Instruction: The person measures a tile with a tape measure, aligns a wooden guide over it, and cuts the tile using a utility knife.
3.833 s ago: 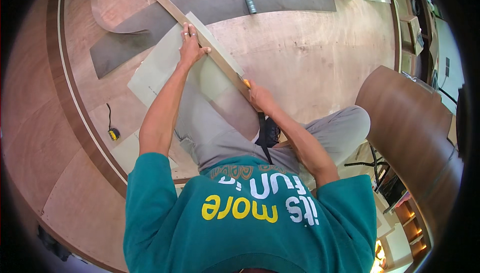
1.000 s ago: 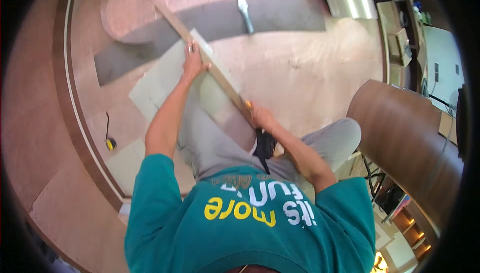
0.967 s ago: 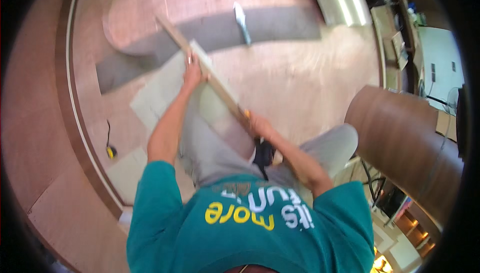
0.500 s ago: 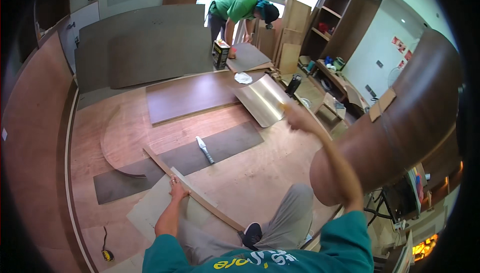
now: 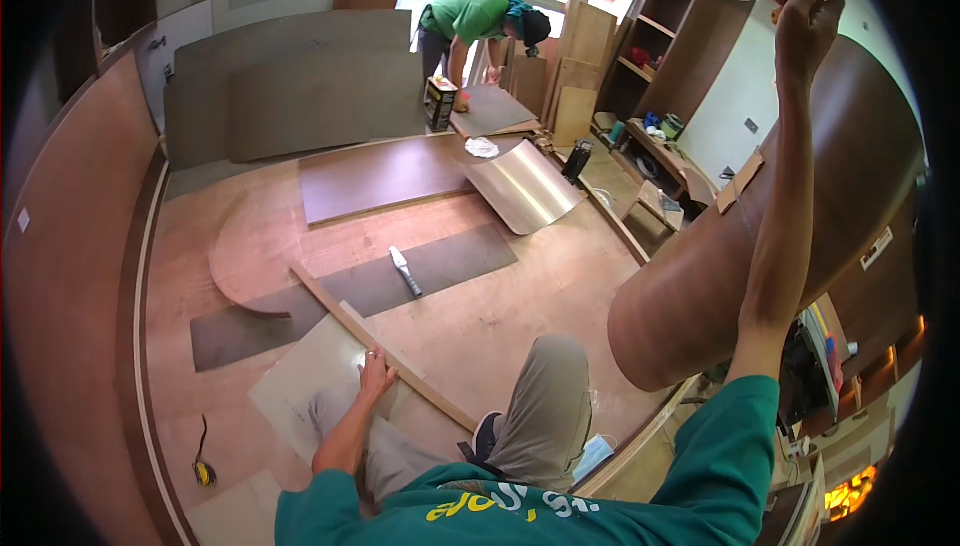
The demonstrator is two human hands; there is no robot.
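A long narrow wooden strip (image 5: 335, 308) lies slanted across a pale sheet (image 5: 290, 386), its lower end by my shoe. My left hand (image 5: 376, 376) grips the strip's near side, fingers against its edge. High at the upper right, my right hand (image 5: 808, 21) is raised on an outstretched arm, its fingers bent and apart; the dark picture rim hides the fingertips in part. Beyond the strip, a grey-handled knife-like tool (image 5: 405, 271) rests on a long dark panel (image 5: 460, 262). A thin curved strip (image 5: 225, 281) arcs over that panel's left end.
A brown laminate board (image 5: 385, 181) and a curled metallic-looking sheet (image 5: 525, 189) lie farther off. A large rolled brown sheet (image 5: 690, 296) stands at right. At lower left is a tape measure (image 5: 205, 473). A co-worker in green (image 5: 468, 18) bends over a panel (image 5: 490, 111) near a tin (image 5: 440, 104).
My right hand has swung from beside the curled sheet up to the upper right. My left hand stays on the strip, a little farther right in the picture. The view has shifted slightly.
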